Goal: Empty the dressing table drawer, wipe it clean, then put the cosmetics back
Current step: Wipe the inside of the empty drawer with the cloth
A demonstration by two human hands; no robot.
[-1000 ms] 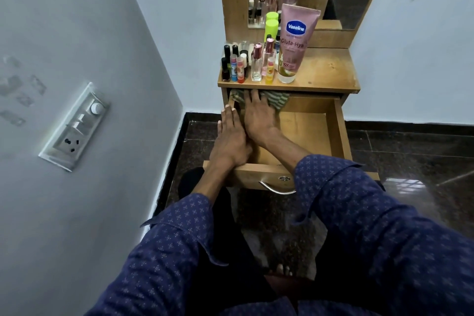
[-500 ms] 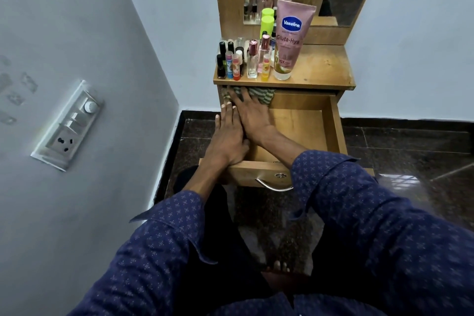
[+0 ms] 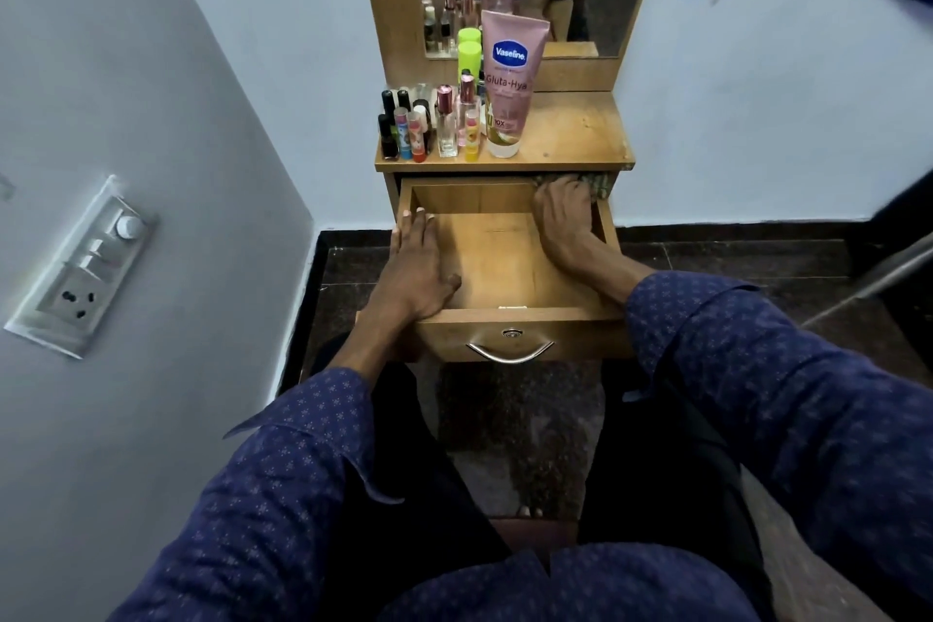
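Drawer (image 3: pixel 505 263) pulled out toward the person, left hand (image 3: pixel 416 268) flat on its left rim, right hand (image 3: pixel 560 222) gripping cloth (image 3: pixel 595 184) at back-right corner

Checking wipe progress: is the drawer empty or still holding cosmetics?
Empty: the drawer shows bare wood; only the right hand with the cloth is inside.

The drawer (image 3: pixel 497 263) is made of matt, light-brown wood, with a curved polished metal handle (image 3: pixel 510 353). The cloth (image 3: pixel 588 182) is a woven, patterned fabric. The lotion tube (image 3: pixel 510 81) is of glossy pink plastic. The floor (image 3: pixel 520 409) is laid in glossy speckled stone.
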